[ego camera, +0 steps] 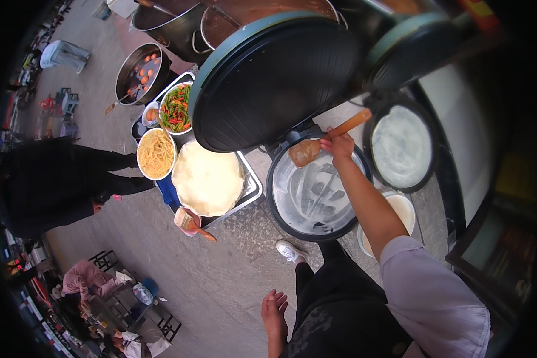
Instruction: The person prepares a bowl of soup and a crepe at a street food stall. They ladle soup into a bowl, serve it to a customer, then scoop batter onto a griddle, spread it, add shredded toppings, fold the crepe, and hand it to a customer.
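Observation:
My right hand (pixel 338 145) grips a wooden scraper (pixel 355 121) over a round griddle (pixel 275 212). The scraper's broad, wet-looking blade hangs above the far left part of the plate. White batter (pixel 295 197) covers the plate in a thin, uneven layer with dark patches showing through. A black lid (pixel 273 85) with a pale green rim stands raised behind it. Low beside my body, my left hand (pixel 275 308) holds nothing, its fingers loosely bent and partly apart. Below my right forearm is a white tub (pixel 405 208), partly hidden by the arm.
A second griddle (pixel 402 145) with pale batter is at right. Left, a metal tray (pixel 255 181) bears flatbreads (pixel 208 179), shredded food (pixel 156 154) and peppers (pixel 176 107). A brush (pixel 197 227) rests in a cup. Beyond are an egg pot (pixel 121 80) and a standing person (pixel 49 183).

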The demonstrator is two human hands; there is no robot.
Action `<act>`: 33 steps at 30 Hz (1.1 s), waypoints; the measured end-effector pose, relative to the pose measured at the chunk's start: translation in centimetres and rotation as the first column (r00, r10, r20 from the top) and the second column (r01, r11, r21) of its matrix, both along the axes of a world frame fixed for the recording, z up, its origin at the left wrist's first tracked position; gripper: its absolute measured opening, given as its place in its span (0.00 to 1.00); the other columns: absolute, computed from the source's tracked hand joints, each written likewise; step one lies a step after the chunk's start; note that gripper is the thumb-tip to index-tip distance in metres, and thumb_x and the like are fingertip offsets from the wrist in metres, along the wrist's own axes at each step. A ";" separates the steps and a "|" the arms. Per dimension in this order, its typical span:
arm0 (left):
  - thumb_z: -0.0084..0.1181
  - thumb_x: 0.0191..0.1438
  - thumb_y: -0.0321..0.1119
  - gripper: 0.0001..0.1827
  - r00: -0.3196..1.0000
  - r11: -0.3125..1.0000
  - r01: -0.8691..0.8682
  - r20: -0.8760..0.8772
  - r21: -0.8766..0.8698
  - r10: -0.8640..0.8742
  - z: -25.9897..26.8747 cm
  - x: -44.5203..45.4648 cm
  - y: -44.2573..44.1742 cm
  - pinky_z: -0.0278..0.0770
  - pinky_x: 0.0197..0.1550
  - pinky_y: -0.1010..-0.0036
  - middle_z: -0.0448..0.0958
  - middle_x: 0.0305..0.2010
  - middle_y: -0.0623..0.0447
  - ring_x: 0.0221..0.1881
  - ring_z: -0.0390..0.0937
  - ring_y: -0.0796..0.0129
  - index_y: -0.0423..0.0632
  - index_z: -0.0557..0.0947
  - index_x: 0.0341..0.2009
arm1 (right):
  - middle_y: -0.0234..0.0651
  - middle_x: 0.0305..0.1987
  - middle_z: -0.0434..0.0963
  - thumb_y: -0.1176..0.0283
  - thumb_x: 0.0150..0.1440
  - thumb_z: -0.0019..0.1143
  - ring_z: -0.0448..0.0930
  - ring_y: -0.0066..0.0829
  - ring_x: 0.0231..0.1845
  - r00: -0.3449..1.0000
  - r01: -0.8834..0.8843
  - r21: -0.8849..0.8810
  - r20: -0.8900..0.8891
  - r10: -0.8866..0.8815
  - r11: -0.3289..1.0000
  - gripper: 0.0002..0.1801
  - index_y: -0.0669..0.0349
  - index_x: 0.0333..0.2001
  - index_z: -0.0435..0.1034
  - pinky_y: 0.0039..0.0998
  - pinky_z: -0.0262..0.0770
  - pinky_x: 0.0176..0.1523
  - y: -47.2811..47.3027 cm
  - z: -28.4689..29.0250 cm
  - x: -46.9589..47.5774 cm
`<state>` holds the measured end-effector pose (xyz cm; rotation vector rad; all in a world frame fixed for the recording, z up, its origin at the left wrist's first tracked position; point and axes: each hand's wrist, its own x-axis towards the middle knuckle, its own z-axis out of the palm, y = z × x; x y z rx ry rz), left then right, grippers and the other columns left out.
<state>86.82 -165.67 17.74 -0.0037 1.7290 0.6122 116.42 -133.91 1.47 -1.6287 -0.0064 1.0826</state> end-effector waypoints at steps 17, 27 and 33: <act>0.43 0.57 0.45 0.25 0.993 0.993 0.113 0.007 0.043 -0.114 0.8 1.2 0.8 0.69 0.49 0.67 0.70 0.47 0.41 0.47 0.71 0.57 0.39 0.66 0.52 | 0.36 0.30 0.73 0.69 0.53 0.54 0.78 0.30 0.25 0.844 0.524 -0.055 -0.097 -0.527 0.850 0.11 0.60 0.39 0.65 0.24 0.78 0.26 -16.7 0.7 5.4; 0.44 0.56 0.46 0.26 0.991 0.992 0.128 -0.036 0.018 -0.128 0.8 0.4 -1.0 0.67 0.52 0.64 0.70 0.48 0.40 0.48 0.70 0.55 0.39 0.65 0.52 | 0.37 0.31 0.73 0.71 0.53 0.54 0.79 0.31 0.25 0.809 0.573 -0.006 -0.159 -0.566 0.820 0.11 0.61 0.38 0.64 0.25 0.78 0.27 -14.0 -2.4 6.6; 0.43 0.57 0.46 0.26 0.990 0.989 0.137 0.014 0.064 -0.138 0.6 1.2 -0.5 0.67 0.52 0.64 0.70 0.48 0.41 0.48 0.70 0.56 0.39 0.65 0.53 | 0.36 0.29 0.72 0.69 0.53 0.53 0.78 0.31 0.25 0.834 0.551 -0.033 0.004 -0.551 0.834 0.11 0.62 0.38 0.64 0.24 0.77 0.24 -20.2 0.4 11.4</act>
